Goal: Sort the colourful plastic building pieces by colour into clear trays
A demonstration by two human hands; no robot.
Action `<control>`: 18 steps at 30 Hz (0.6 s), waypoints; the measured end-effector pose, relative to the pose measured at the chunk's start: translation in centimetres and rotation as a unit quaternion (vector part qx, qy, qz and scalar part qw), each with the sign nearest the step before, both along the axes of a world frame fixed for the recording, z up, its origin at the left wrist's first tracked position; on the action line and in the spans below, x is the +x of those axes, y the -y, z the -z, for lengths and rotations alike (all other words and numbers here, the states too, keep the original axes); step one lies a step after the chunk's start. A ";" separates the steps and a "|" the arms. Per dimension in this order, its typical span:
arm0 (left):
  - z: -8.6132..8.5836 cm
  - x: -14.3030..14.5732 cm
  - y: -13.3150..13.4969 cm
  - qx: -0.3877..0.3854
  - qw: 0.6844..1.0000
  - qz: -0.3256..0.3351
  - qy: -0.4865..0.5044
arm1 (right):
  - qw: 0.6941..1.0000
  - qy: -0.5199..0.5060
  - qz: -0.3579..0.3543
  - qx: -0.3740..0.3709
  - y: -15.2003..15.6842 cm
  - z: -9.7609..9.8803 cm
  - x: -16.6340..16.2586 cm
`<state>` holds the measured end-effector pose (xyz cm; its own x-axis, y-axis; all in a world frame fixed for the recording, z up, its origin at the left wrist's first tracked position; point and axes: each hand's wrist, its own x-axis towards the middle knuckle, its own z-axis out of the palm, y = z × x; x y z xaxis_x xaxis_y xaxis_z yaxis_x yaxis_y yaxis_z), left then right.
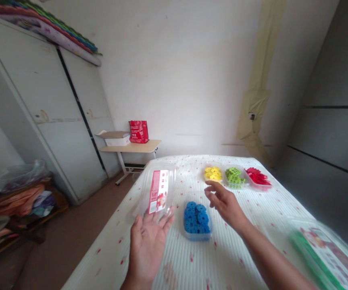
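Note:
My left hand [148,245] is palm up, with its fingers at the near edge of a clear plastic lid [145,191]. That lid carries a red and white label [158,191] and is raised at a tilt over the table's left side. My right hand [222,200] hangs over the table with fingers apart, slightly bent and holding nothing. Between the hands stands a clear container of blue snowflake-shaped discs [196,217]. Past my right hand, a row of clear containers holds yellow pieces [213,173], light green pieces [234,177] and red pieces [257,177].
The table [174,257] has a white ribbed cover with red spots. At its right edge lies a blurred clear package with green contents [315,257]. A small desk [131,146] behind bears a red bag [138,131] and a white box [116,139]. Cabinets [61,121] line the left.

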<state>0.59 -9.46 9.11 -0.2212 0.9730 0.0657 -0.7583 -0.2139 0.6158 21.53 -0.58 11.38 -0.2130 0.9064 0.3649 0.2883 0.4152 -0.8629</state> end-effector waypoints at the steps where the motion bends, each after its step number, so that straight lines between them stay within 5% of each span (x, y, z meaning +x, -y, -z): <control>1: -0.4 0.7 0.5 -0.004 0.999 0.042 0.023 | 1.000 -0.021 -0.006 0.001 0.0 -0.2 -0.5; 8: -0.2 2.5 2.2 -0.084 0.977 0.195 0.007 | 0.988 -0.145 -0.060 0.007 0.1 -1.9 -2.5; 13: -0.2 1.2 0.8 -0.097 0.952 0.086 -0.276 | 0.995 -0.098 -0.005 -0.019 -1.5 -0.7 -1.5; 18: 1.9 0.3 -2.9 -0.119 0.892 0.010 -0.437 | 0.990 0.110 0.078 -0.041 -3.4 2.2 -0.4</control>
